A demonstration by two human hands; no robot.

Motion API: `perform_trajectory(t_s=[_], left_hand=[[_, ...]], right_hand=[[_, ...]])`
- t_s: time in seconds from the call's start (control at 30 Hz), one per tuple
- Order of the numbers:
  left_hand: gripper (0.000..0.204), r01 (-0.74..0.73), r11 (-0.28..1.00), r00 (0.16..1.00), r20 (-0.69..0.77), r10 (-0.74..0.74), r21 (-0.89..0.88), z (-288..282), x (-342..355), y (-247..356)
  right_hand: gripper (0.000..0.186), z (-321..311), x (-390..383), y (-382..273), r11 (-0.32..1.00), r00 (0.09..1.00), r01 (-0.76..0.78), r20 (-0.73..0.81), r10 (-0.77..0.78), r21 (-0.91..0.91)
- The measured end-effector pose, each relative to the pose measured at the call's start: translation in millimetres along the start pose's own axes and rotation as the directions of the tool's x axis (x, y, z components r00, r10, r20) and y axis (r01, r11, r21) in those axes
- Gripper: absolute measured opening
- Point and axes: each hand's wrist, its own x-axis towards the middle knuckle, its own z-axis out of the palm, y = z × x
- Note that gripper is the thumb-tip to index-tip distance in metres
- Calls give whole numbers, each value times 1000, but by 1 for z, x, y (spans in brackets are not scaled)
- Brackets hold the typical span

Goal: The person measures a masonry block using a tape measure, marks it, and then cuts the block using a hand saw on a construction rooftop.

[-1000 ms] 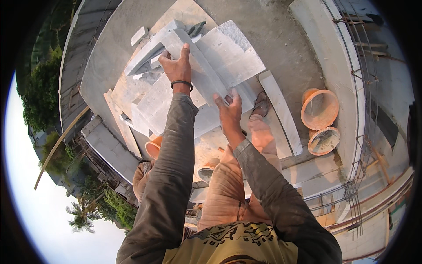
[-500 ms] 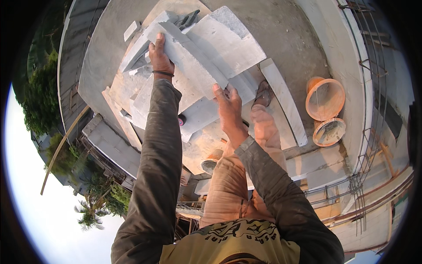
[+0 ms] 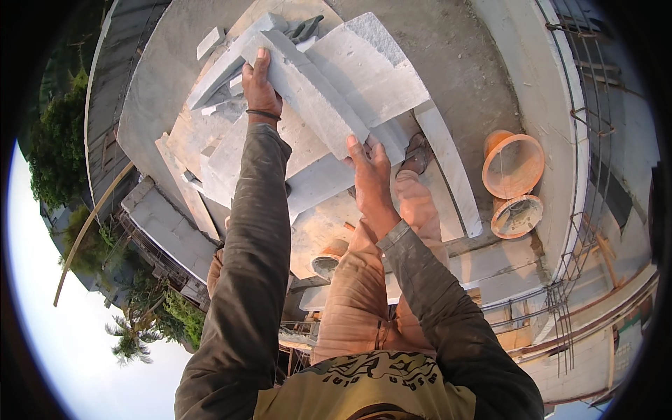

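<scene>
Grey block held between both hands, lying diagonally over the stacked blocks. Left hand grips its far upper end, fingers wrapped over the edge. Right hand clamps the near lower end, fingers spread on the face. Slab edge close on the left, drop beyond it; open concrete to the right up to two orange pans. Versus 0.5 s ago: left hand further out, block carried higher.
</scene>
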Motion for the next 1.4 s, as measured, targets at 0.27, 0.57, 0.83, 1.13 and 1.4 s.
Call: perform_trajectory(t_s=[0.27, 0.57, 0.83, 1.13, 1.4], left_hand=[[46, 9, 999, 999, 46, -8, -31, -2, 2, 0], [48, 20, 1000, 999, 34, -20, -2, -1, -1, 4], [53, -11, 1000, 999, 31, 11, 14, -6, 1, 0], [58, -16, 999, 1000, -13, 17, 28, 2, -4, 0], [66, -103, 972, 988, -95, 125, 213, -4, -1, -9]], right_hand=[[72, 2, -4, -1, 998, 996, 57, -67, -58, -20], [79, -2, 0, 13, 997, 1000, 22, -4, -22, -78], [79, -3, 0, 10, 993, 999, 34, -34, -38, -115], [75, -3, -2, -1, 993, 999, 42, -2, -43, -107], [61, 1, -2, -2, 994, 998, 59, 7, -59, -91]])
